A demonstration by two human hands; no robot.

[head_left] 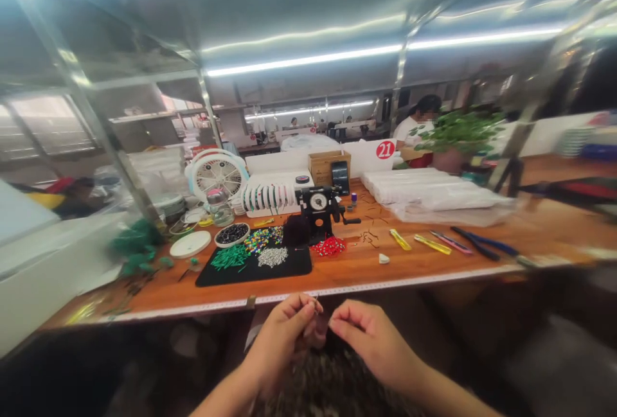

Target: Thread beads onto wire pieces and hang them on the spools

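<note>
Along the bench (349, 269) and just before its front edge, L to R:

1. Dk. green bundle (139, 250), far L end, blurred.
2. White lid (190, 245), flat on wood, L of mat.
3. Black mat (299, 266), bearing green tubes (230, 258), mixed-colour beads (260, 239) and silver beads (272, 257) in loose heaps; dish of black beads (232, 234) at its rear L corner.
4. L hand (288, 324), below/in front of mat, off the bench surface. Thumb and forefinger pinched on item 5.
5. Thin piece (317, 301), qty. 1, at L fingertips, nr. bench edge. Type n/k, too small to read. Long axis approx. upright, top end poking above the grip; exact tilt can't be told. Lies L of R fingertips and slightly higher in view, small gap between. L hand nearer, being in contact; R apart from it.
6. Crank device (321, 205), black, standing behind mat's R end, handle pointing R.
7. Red beads (330, 247), loose on wood, R of mat.
8. R hand (369, 333), level w/ L approx., tips turned inward toward item 5. Thumb and forefinger v. close; can't tell if they meet or grasp anything.
9. White chip (384, 258), on wood.
10. Yellow tool (432, 244), slim, lying aslant.
11. Pliers (491, 241), blue/black handles spread, far R.
</note>
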